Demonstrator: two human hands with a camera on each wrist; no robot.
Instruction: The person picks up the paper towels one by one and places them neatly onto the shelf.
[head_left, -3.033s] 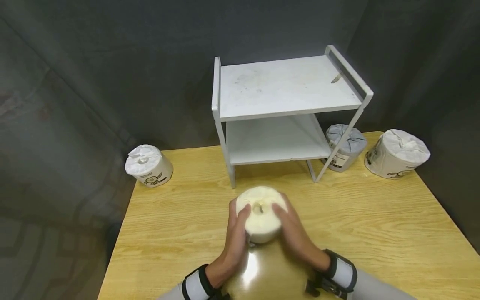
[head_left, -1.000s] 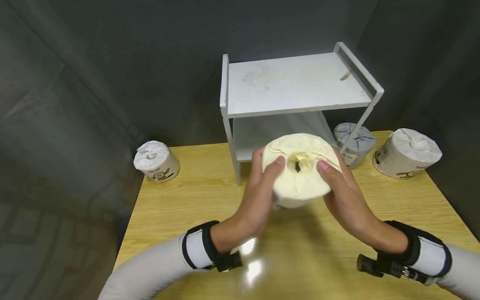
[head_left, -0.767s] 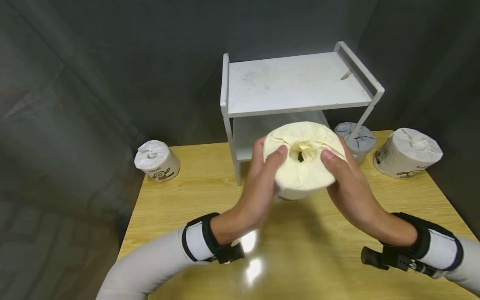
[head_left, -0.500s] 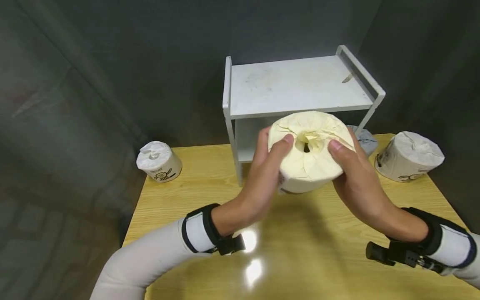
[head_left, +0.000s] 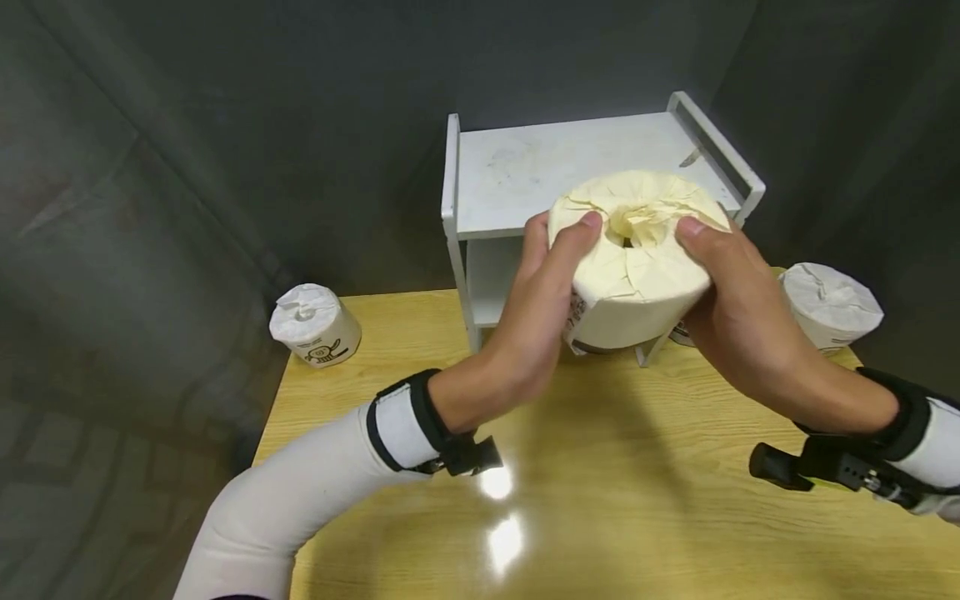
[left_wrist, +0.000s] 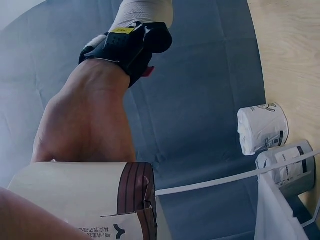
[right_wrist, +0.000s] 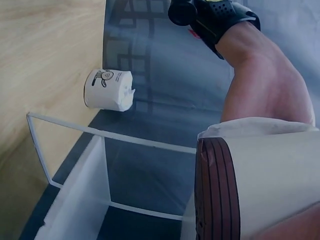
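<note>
A cream paper-wrapped toilet roll is held up in the air between both hands, its crumpled top and centre hole facing the head camera. My left hand grips its left side, thumb on the top face near the hole. On the opposite side my right hand grips it the same way. Dark brown stripes run round the roll's lower edge in the right wrist view. In the head view the roll overlaps the front of the white shelf rack's top board; whether they touch cannot be told.
A wrapped roll stands at the table's back left corner. Another white roll stands at the right, partly behind my right hand. A grey-wrapped roll is beside the rack. Dark cloth hangs behind the table.
Both hands have lifted the toilet roll from low over the table, up and forward to the right, to the height of the rack's top board in view. The other rolls stay put.
</note>
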